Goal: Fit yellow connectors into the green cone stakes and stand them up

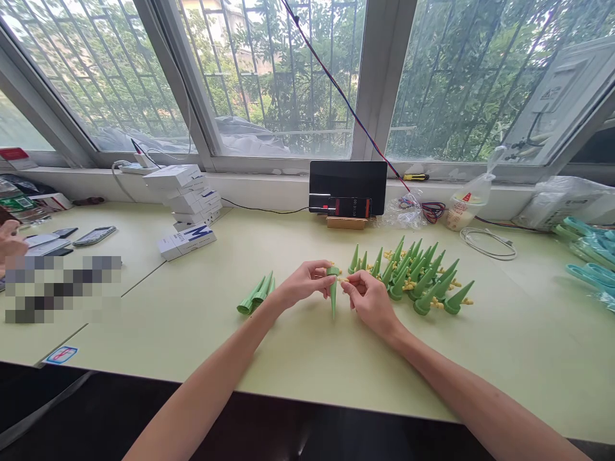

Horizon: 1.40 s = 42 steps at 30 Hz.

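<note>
My left hand is closed round the wide end of a green plastic cone, whose tip points down toward me. With thumb and forefinger, my right hand pinches a small yellow piece against the side of that cone, just below its wide end. Whether the yellow piece is fixed in the cone I cannot tell. Left of my left hand lie a few green cones on their sides, with no yellow seen on them. Beyond my right hand stand several upright green cones with yellow pieces sticking out.
A dark tablet with a phone leans by the window. Stacked white boxes stand at the back left, and another person's hand shows at the left edge. A cable, a bagged cup and teal items lie right.
</note>
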{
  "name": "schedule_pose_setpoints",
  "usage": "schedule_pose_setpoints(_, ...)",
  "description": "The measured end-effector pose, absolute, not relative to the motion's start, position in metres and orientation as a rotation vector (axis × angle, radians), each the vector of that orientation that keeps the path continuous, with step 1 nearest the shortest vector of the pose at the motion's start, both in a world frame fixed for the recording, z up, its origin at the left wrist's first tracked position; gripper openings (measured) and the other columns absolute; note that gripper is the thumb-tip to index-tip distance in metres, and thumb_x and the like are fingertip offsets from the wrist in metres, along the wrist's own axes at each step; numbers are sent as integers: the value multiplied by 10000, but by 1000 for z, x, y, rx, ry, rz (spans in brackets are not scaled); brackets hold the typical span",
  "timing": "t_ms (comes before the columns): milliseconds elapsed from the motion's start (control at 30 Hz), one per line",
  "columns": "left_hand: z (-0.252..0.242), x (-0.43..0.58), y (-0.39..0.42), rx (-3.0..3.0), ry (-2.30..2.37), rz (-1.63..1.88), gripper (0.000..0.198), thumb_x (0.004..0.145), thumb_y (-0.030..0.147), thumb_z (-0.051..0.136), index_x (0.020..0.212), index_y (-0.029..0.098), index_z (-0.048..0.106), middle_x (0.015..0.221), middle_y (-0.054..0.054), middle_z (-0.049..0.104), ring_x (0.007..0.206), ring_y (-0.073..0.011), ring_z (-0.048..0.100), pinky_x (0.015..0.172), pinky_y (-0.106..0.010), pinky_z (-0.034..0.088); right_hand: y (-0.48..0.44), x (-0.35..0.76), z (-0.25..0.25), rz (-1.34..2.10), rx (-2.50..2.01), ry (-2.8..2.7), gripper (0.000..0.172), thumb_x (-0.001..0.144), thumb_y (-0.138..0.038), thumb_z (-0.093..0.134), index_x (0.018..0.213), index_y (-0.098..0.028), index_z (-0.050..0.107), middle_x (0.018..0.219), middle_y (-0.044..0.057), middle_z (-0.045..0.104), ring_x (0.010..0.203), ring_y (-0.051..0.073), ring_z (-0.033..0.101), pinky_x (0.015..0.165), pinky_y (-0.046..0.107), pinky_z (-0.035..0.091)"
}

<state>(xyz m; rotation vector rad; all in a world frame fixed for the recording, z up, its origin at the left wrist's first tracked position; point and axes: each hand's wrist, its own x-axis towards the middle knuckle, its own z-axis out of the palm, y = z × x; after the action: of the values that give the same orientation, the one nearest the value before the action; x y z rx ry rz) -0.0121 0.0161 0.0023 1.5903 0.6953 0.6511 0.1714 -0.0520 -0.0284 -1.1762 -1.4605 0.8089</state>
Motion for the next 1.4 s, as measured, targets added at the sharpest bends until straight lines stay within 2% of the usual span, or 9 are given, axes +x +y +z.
schedule_pose_setpoints(333, 2, -11, 14, 1670, 726, 616, 309, 818, 444, 684, 935, 171, 599, 683, -1, 594, 635, -147, 605, 687, -305, 466, -50, 173, -29, 722, -1233, -1490, 383, 900, -534, 547, 729, -192, 558, 636, 26, 626, 507, 143, 512, 488, 264, 396)
schedule_pose_setpoints(600, 9, -9, 10, 1703, 674, 598, 308, 807, 457, 688, 893, 165, 643, 665, -7, 588, 613, -140, 591, 665, -300, 474, -50, 173, -28, 673, -1286, -1500, 453, 904, -566, 508, 626, -210, 477, 509, -16, 503, 459, 130, 416, 471, 267, 340)
schedule_pose_setpoints(833, 7, -9, 11, 1730, 653, 592, 323, 818, 468, 677, 913, 161, 649, 681, -16, 591, 614, -138, 593, 629, -285, 471, -49, 173, -27, 638, -1319, -1520, 456, 919, -533, 492, 608, -204, 436, 514, -39, 400, 486, 116, 339, 477, 262, 285)
schedule_pose_setpoints(1033, 7, -9, 11, 1655, 654, 580, 335, 820, 468, 676, 944, 160, 635, 688, -5, 578, 612, -131, 590, 662, -308, 507, -50, 172, -27, 648, -1293, -1525, 422, 941, -490, 470, 631, -210, 411, 529, -44, 399, 492, 116, 351, 480, 250, 303)
schedule_pose_setpoints(1133, 6, -8, 12, 1592, 653, 598, 363, 818, 490, 669, 940, 151, 629, 686, -7, 573, 625, -131, 578, 670, -324, 525, -51, 171, -25, 704, -1250, -1515, 377, 953, -485, 455, 695, -210, 467, 554, -31, 487, 487, 123, 423, 487, 247, 351)
schedule_pose_setpoints(1233, 6, -9, 13, 1535, 659, 604, 380, 805, 494, 685, 952, 147, 633, 711, -15, 584, 641, -131, 578, 672, -324, 527, -53, 170, -23, 756, -1213, -1498, 305, 947, -490, 471, 873, -204, 548, 659, 0, 594, 491, 135, 490, 488, 254, 393)
schedule_pose_setpoints(1333, 5, -10, 15, 1481, 685, 610, 395, 799, 488, 699, 990, 149, 633, 723, -23, 599, 637, -127, 577, 673, -321, 519, -54, 170, -22, 759, -1187, -1505, 302, 938, -471, 496, 1045, -198, 567, 765, 31, 648, 496, 143, 517, 493, 265, 423)
schedule_pose_setpoints(1400, 6, -11, 16, 1445, 690, 610, 400, 803, 483, 700, 1011, 147, 635, 730, -30, 607, 633, -123, 576, 672, -316, 510, -54, 171, -22, 726, -1180, -1538, 299, 939, -445, 503, 1089, -197, 579, 825, 46, 660, 519, 146, 532, 516, 273, 443)
